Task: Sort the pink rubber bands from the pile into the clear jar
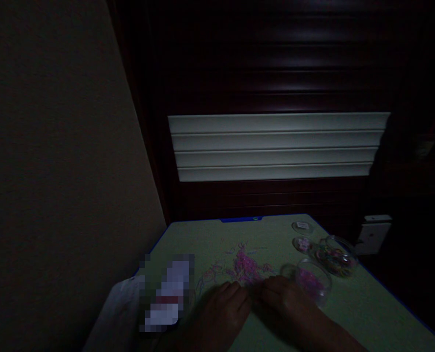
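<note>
A loose pile of pink rubber bands (pixel 245 264) lies on the light green tabletop, with more thin bands strewn around it. Just in front of the pile is my left hand (pixel 228 310), its fingers curled and pressed together. My right hand (pixel 283 297) sits close by at the pile's near right side, fingers bent inward. Whatever either hand pinches is hidden in the dim light. Right beside my right hand stands a clear round tub (pixel 315 283) with pink bands in it.
A second clear tub (pixel 337 256) of mixed-colour bands stands at the right edge. Behind it lie two small clear round pieces, one being a lid with a label (pixel 302 227). A blurred-out flat object (pixel 171 288) and a white sheet (pixel 118 313) lie left.
</note>
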The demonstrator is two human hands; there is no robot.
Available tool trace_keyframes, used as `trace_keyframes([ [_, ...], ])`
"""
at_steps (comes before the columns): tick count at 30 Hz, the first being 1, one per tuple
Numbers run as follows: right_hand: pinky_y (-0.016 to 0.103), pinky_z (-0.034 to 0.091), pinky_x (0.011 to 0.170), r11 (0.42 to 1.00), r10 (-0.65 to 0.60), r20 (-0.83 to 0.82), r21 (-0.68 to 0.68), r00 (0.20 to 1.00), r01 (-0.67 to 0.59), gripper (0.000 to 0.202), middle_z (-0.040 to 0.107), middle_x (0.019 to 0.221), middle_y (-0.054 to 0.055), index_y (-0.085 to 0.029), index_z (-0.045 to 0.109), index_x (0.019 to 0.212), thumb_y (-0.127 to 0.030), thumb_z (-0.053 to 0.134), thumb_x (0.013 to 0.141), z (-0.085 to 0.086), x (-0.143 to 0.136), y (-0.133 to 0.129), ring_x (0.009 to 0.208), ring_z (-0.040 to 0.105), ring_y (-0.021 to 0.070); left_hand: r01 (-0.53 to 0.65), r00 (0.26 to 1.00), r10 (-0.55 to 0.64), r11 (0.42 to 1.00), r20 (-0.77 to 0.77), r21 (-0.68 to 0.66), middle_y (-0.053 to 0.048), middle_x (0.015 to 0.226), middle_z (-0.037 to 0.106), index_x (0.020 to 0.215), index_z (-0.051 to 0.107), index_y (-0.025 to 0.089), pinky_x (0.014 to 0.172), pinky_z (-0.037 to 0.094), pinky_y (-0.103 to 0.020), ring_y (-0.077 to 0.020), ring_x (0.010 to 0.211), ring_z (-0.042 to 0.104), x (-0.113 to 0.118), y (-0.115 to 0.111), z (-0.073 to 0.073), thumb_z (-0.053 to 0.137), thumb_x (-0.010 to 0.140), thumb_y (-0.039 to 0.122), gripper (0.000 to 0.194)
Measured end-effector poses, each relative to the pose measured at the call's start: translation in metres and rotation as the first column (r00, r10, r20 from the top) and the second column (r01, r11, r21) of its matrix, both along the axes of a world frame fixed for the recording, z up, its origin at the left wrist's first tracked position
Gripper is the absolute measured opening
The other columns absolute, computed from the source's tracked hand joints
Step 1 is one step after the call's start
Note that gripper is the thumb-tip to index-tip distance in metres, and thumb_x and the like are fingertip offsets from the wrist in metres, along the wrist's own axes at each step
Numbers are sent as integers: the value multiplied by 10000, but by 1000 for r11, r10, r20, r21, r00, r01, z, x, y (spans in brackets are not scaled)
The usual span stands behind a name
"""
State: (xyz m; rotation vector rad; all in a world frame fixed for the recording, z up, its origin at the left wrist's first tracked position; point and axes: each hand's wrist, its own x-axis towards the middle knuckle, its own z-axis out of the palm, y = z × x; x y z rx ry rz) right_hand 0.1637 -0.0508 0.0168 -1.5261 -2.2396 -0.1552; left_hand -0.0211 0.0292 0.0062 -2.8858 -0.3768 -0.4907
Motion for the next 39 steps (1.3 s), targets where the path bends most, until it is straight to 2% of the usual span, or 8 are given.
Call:
trace_keyframes([
  [7, 251, 330, 637, 1000, 12, 40, 13, 999, -13, 128, 613, 746, 0, -189, 589, 796, -68, 549, 785, -3, 1, 1, 674, 526, 131, 15, 999, -15, 1000, 33, 5, -1, 839, 556, 870, 519, 172, 723, 433, -301, -170, 778, 512, -2, 2, -4, 514, 836, 30, 146],
  [14, 259, 304, 609, 998, 7, 57, 68, 998, -11, 129, 593, 727, -1, -187, 568, 779, -61, 547, 767, 0, 1, -2, 654, 496, 131, 4, 999, -3, 1000, 53, -12, 0, 834, 566, 875, 526, 173, 711, 448, -303, -170, 756, 517, 0, 3, -3, 502, 814, -2, 187],
  [17, 259, 300, 604, 996, -3, 65, 88, 998, -2, 148, 592, 728, -6, -185, 567, 776, -44, 578, 734, 2, 3, -2, 654, 494, 129, 28, 993, -29, 1000, 114, 5, -8, 839, 578, 897, 535, 167, 717, 459, -301, -169, 758, 527, 0, 6, -5, 464, 834, 3, 190],
  [21, 267, 297, 608, 995, -21, 98, 104, 995, 11, 146, 595, 730, -10, -185, 573, 808, -48, 589, 759, 4, 5, -2, 641, 488, 130, 75, 985, -80, 996, 153, 39, -27, 852, 598, 965, 545, 153, 716, 479, -306, -173, 769, 541, -2, 7, -4, 401, 866, 10, 225],
  [27, 274, 309, 616, 987, -48, 89, 159, 995, 33, 135, 606, 729, -1, -180, 592, 831, -73, 632, 758, 11, 8, -2, 652, 507, 142, 138, 972, -151, 987, 181, 82, -57, 933, 615, 1095, 530, 132, 748, 497, -308, -172, 826, 554, -4, 5, 6, 319, 932, 60, 276],
  [33, 267, 357, 627, 979, -86, 68, 191, 994, 71, 185, 619, 750, 17, -166, 624, 874, -40, 641, 739, 22, 15, -5, 681, 536, 159, 150, 954, -185, 976, 235, 158, -56, 869, 623, 1014, 553, 121, 695, 508, -292, -167, 769, 570, -3, 5, 12, 284, 950, 78, 280],
  [37, 274, 389, 630, 961, -166, 55, 235, 985, 149, 201, 632, 764, 41, -152, 641, 894, -20, 589, 753, 31, 31, -9, 696, 560, 179, 129, 963, -163, 978, 212, 165, -64, 857, 618, 972, 554, 112, 677, 508, -306, -175, 755, 565, -3, 7, 13, 281, 935, 52, 282],
  [39, 279, 411, 675, 960, -207, 32, 199, 978, 196, 250, 653, 836, 57, -161, 643, 956, -13, 529, 791, 35, 43, -11, 767, 586, 189, 134, 964, -169, 975, 206, 175, -70, 870, 617, 981, 550, 107, 686, 507, -312, -177, 764, 564, -3, 7, 13, 274, 933, 46, 287],
])
